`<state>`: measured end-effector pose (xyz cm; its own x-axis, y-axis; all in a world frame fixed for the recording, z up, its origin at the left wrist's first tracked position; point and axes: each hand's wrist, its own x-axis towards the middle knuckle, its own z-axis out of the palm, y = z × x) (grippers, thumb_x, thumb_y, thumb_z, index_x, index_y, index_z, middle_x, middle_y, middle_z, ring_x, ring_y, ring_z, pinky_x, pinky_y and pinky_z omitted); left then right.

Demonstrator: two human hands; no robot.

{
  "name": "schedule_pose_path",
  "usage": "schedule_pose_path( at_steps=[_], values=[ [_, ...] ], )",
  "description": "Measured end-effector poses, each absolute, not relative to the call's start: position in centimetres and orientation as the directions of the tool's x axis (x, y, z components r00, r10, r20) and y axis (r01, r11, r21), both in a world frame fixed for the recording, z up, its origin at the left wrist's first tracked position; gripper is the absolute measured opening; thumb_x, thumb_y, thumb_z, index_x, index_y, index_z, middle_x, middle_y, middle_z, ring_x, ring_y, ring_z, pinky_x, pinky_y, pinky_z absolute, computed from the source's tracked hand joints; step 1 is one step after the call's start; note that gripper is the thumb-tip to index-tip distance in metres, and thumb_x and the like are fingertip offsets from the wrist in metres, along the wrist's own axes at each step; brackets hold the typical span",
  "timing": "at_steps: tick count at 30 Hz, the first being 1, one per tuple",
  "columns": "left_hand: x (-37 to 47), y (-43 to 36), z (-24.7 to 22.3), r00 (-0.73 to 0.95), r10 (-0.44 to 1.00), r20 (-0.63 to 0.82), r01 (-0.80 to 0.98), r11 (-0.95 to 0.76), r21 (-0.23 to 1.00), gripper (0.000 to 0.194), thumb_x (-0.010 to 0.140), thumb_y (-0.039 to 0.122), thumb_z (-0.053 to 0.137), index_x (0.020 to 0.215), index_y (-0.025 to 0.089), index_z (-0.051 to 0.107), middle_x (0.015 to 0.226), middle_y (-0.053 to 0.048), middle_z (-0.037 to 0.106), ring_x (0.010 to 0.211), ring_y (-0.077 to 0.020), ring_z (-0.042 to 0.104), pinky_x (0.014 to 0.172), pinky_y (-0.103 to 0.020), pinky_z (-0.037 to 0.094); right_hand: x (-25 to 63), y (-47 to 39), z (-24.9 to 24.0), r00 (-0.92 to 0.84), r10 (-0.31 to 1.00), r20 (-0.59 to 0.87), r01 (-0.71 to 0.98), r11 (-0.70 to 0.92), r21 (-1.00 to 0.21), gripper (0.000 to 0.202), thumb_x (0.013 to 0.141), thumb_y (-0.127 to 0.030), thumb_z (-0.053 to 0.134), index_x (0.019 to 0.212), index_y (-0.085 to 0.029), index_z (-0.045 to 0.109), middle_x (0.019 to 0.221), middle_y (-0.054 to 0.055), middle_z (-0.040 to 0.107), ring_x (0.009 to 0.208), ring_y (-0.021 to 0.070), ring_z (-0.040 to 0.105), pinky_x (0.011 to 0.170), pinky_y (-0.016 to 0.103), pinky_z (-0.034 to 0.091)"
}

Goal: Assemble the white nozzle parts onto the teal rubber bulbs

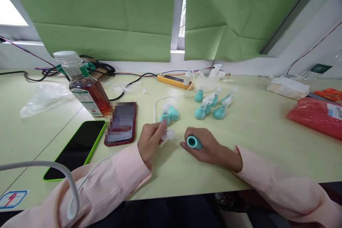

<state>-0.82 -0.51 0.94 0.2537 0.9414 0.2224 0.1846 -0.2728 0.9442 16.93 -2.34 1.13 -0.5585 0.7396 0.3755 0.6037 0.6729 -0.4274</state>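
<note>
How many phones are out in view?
2: the green-cased phone, at the left; the red-cased phone, between it and the left hand.

No writing is legible, even on the sticker (13, 199).

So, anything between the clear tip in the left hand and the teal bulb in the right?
Nothing visible: a gap over the table separates the clear tip in the left hand from the teal bulb in the right hand.
</note>
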Motion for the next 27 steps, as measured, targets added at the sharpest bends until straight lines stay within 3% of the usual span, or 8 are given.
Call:
schedule_pose_path(
  at_steps=[3,6,10,13,20,27],
  values=[
    [-1.5,0.7,0.9,0.305,0.896,0.324,0.405,-0.430,0.807,0.033,0.077,0.039,0.042,0.054,0.016,0.043,0.042,0.006,0.030,0.040,-0.0062,0.028,0.041,-0.019,0.023,17.6,-1.1,1.0,-0.436,0.837,0.331,0.554,0.539,-0.634,0.013,0.082,-0.030,0.038,0.089,-0.019,0.037,0.084,0.004,0.049,0.071,0.0133,0.045,0.064,0.026,0.037],
    [-1.8,1.4,0.6,0.347,0.877,0.331,0.605,-0.479,0.636,0.021,0.072,0.037,0.051,0.073,0.017,0.049,0.042,0.008,0.037,0.040,-0.0075,0.036,0.043,-0.019,0.027,17.9,0.0,0.6,-0.396,0.866,0.305,0.551,0.489,-0.676,0.016,0.084,-0.031,0.034,0.096,-0.021,0.033,0.097,0.005,0.042,0.084,0.0150,0.042,0.073,0.029,0.037],
    [-1.6,1.5,0.2,0.454,0.843,0.289,0.706,-0.538,0.460,0.016,0.072,0.032,0.050,0.079,0.017,0.053,0.051,0.004,0.050,0.048,-0.0110,0.049,0.049,-0.020,0.035,17.8,0.5,0.2,-0.410,0.876,0.255,0.642,0.475,-0.601,0.022,0.083,-0.038,0.037,0.095,-0.020,0.037,0.095,0.005,0.041,0.088,0.0167,0.040,0.079,0.033,0.036],
    [-1.4,1.0,0.2,0.506,0.818,0.271,0.746,-0.574,0.338,0.018,0.073,0.029,0.047,0.085,0.018,0.055,0.070,-0.001,0.057,0.055,-0.0134,0.053,0.053,-0.023,0.040,17.7,0.6,0.1,-0.444,0.870,0.215,0.653,0.479,-0.587,0.024,0.081,-0.040,0.040,0.095,-0.021,0.039,0.091,0.004,0.045,0.079,0.0153,0.044,0.071,0.030,0.039],
    [-1.6,1.1,0.6,0.594,0.789,0.159,0.782,-0.612,0.120,0.027,0.071,0.026,0.050,0.098,0.021,0.052,0.088,-0.004,0.058,0.069,-0.0208,0.059,0.056,-0.030,0.045,17.8,1.3,-0.8,-0.445,0.761,0.473,0.657,0.636,-0.404,0.022,0.078,-0.032,0.048,0.096,-0.019,0.044,0.084,0.004,0.050,0.065,0.0120,0.046,0.059,0.025,0.039],
    [-1.6,1.3,0.3,0.625,0.760,0.181,0.777,-0.629,-0.042,0.022,0.078,0.020,0.043,0.098,0.022,0.053,0.090,-0.005,0.059,0.076,-0.0216,0.059,0.056,-0.031,0.047,18.2,2.0,-0.9,-0.377,0.714,0.590,0.746,0.611,-0.263,0.026,0.075,-0.030,0.053,0.097,-0.017,0.050,0.075,0.002,0.055,0.054,0.0103,0.046,0.050,0.023,0.037]
  ],
)
